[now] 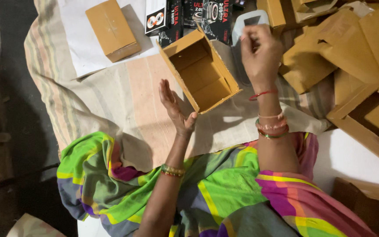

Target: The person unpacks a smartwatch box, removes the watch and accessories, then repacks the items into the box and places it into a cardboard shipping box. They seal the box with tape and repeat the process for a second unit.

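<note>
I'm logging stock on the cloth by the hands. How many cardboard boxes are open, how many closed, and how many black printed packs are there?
Open cardboard box, left hand against its side: 1
Closed cardboard box: 1
Black printed packs, edges partly cut off: about 3
Total: about 5
The heap of flat cardboard by the right hand is left uncounted.

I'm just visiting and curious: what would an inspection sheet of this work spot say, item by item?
Surface: striped cloth spread flat, with a white sheet lying on it at the far side.
Job's things: open cardboard box, empty, tipped on its side.
Clutter: closed cardboard box on the white sheet; black printed packs; heap of flat cardboard pieces at right.
Hands: left hand open, flat against the box's near edge; right hand raised beside the box, fingers pinched, what they hold too small to tell.
Cables: nothing seen.
Surroundings: dark floor at left; colourful garment over the lap.
</note>
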